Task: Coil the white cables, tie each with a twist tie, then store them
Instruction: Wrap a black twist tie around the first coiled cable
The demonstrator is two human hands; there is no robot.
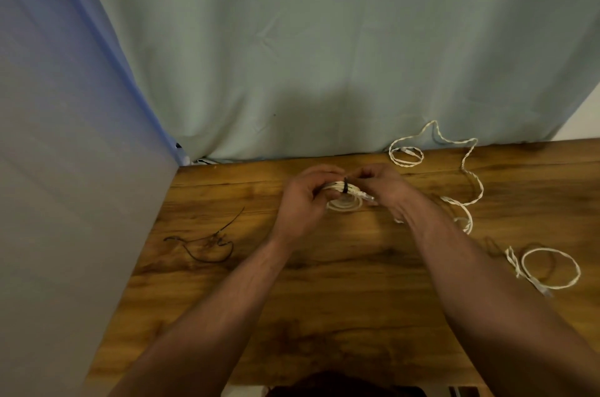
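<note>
A coiled white cable [344, 201] is held just above the wooden table [341, 283], near its far edge. A black twist tie [346, 186] wraps the top of the coil. My left hand [303, 201] grips the coil from the left. My right hand [380, 184] pinches the tie's end from the right. A long loose white cable [467, 162] trails across the table's right side, from a small loop at the far edge toward the near right. Another white cable [552, 266] lies in a single loop at the right.
Several spare black twist ties [211, 242] lie tangled on the table's left part. A pale green curtain [324, 55] hangs behind the table. A grey-blue panel [65, 201] closes off the left side.
</note>
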